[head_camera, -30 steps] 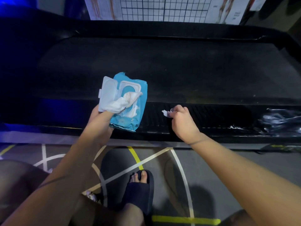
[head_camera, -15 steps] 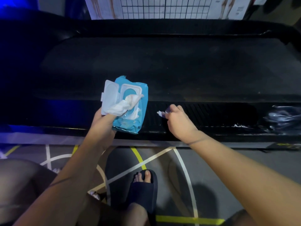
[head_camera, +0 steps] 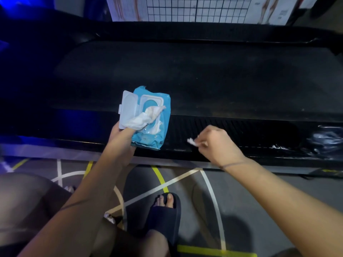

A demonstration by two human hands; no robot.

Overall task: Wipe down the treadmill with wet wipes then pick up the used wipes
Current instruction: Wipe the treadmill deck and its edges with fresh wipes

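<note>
Low at centre frame, on the near rail [head_camera: 241, 130] of the treadmill [head_camera: 185, 33], I read this as the pick-up stage and not the wiping. The right hand [head_camera: 217, 143] is curled, thumb and forefinger pinching a small white scrap [head_camera: 192, 142] of wipe just in front of the rail's ribbed face. Whether the scrap touches the rail I cannot tell.

Left of it, the left hand [head_camera: 120, 138] grips the blue pack [head_camera: 160, 130] from below, its lid [head_camera: 129, 106] flipped open toward the left of the frame. The same hand holds a crumpled wipe [head_camera: 142, 121] against the lid and the opening. As far as I can judge, the pack is held up over the rail's edge and is not lying on it.

So one wad is gathered and one scrap is in the fingers. What is left is harder to call. The belt [head_camera: 204, 76] fills the upper half of the frame, dark and dim, and I cannot say from here whether it is wiped clean. A few pale flecks [head_camera: 278, 146] low on the rail, toward the right of the frame, may be more bits of wipe or only glare. If they are bits, they are yet to be collected.

Both forearms reach up from the bottom corners of the frame. The left one rises steeply. The right one lies at a long slant, its wrist bent down toward the rail. Clear wrapping [head_camera: 326, 138] sits at the right edge, and a sandalled foot [head_camera: 165, 214] stands on the lined floor [head_camera: 241, 201] below centre.
</note>
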